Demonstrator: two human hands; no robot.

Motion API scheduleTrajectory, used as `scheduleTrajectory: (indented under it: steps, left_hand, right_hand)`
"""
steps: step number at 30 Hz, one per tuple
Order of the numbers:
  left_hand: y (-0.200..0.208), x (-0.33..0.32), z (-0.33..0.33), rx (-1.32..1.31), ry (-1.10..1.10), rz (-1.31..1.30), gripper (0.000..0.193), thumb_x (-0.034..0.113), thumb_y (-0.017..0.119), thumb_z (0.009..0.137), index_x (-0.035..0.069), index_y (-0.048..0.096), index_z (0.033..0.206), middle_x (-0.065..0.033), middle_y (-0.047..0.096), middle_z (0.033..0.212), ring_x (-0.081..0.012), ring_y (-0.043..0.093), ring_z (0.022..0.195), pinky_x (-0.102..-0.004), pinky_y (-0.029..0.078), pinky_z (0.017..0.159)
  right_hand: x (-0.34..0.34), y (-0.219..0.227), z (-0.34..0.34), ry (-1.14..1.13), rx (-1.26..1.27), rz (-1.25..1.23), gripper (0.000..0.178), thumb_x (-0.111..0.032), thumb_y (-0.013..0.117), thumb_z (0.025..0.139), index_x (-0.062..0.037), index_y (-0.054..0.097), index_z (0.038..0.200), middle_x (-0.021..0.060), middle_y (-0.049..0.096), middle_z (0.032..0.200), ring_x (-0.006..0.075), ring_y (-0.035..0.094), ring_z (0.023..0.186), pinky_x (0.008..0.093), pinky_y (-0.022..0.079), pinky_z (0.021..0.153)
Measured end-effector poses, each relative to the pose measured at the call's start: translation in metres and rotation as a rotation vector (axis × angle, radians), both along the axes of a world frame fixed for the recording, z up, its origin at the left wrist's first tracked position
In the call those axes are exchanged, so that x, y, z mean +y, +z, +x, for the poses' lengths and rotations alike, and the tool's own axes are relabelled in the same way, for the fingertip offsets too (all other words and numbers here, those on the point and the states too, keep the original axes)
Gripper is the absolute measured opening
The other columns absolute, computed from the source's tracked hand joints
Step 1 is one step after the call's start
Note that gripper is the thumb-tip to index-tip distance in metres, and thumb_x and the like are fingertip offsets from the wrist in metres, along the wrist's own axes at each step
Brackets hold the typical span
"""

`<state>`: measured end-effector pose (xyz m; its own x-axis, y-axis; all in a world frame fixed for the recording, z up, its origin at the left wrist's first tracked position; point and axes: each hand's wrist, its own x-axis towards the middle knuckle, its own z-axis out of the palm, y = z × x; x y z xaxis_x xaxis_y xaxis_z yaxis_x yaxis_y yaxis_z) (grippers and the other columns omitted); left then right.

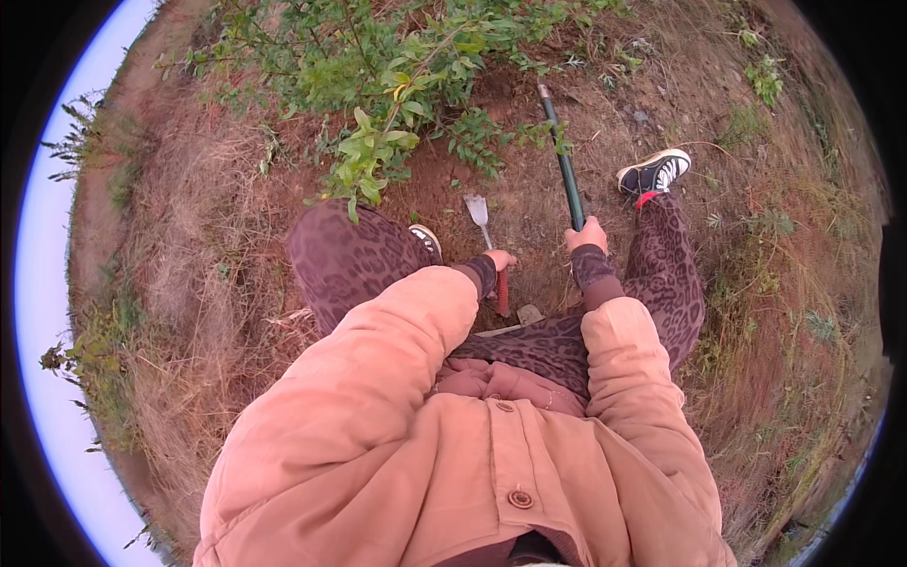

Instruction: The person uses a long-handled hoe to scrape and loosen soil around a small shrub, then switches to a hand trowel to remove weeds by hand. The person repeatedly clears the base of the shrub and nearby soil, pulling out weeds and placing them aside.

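My left hand [502,260] is closed around a small hand trowel. The trowel's pale metal blade [477,208] points away from me over the reddish soil, and its red handle [503,291] shows below my fingers. To the right, my right hand [588,236] grips the near end of a dark green pole [564,165]. The pole slants away and slightly left, its pale far tip near the ground beside the leaves of a shrub. My sleeve cuffs partly cover both wrists.
A leafy green shrub [378,85] spreads across the far side, its lower leaves close to my bent left knee [350,250]. Dry grass [208,274] lies to the left, more grass [775,312] to the right. My right shoe [654,173] rests on the soil beyond the pole.
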<state>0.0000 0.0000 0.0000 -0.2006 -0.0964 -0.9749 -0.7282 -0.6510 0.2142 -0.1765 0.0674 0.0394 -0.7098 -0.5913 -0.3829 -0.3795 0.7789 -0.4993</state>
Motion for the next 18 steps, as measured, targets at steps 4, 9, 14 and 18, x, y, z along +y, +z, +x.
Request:
scheduleTrajectory:
  steps: [4,9,14,18]
  left_hand:
    - [0.006,0.0,0.009,0.018,0.069,0.011,0.048,0.029,0.051,0.083,0.005,0.036,0.122,-0.0148,0.038,0.122,-0.0308,0.039,0.113,-0.0542,0.034,0.091]
    - [0.015,0.006,-0.011,0.01,0.376,-0.074,0.046,0.022,0.049,0.085,0.002,0.038,0.124,-0.0174,0.033,0.131,-0.0328,0.036,0.118,-0.0496,0.035,0.092]
    - [0.018,0.002,-0.012,0.075,0.513,-0.109,0.04,0.021,0.048,0.085,0.001,0.042,0.119,-0.017,0.038,0.125,-0.0321,0.042,0.111,-0.0464,0.038,0.09]
    - [0.019,0.0,-0.011,0.078,0.596,-0.146,0.038,0.024,0.042,0.087,0.001,0.043,0.118,-0.0172,0.04,0.122,-0.032,0.044,0.109,-0.0465,0.038,0.09]
  right_hand:
    - [-0.001,0.029,0.022,-0.199,-0.684,-0.351,0.021,-0.019,0.062,0.077,-0.0053,0.046,0.083,0.0043,0.051,0.059,0.0172,0.049,0.043,0.032,0.043,0.039]
    - [-0.017,0.044,0.022,-0.284,-1.135,-0.451,0.018,-0.015,0.059,0.078,-0.0074,0.043,0.079,0.0014,0.044,0.053,0.0092,0.041,0.038,0.0273,0.036,0.033]
    - [-0.042,0.03,0.031,-0.264,-1.278,-0.439,0.017,-0.014,0.059,0.078,-0.0078,0.043,0.08,0.0014,0.045,0.055,0.0086,0.041,0.039,0.0267,0.035,0.034]
    - [-0.056,0.022,0.03,-0.217,-1.36,-0.404,0.016,-0.015,0.059,0.077,-0.0082,0.044,0.079,0.0011,0.045,0.055,0.0087,0.041,0.039,0.0269,0.035,0.034]
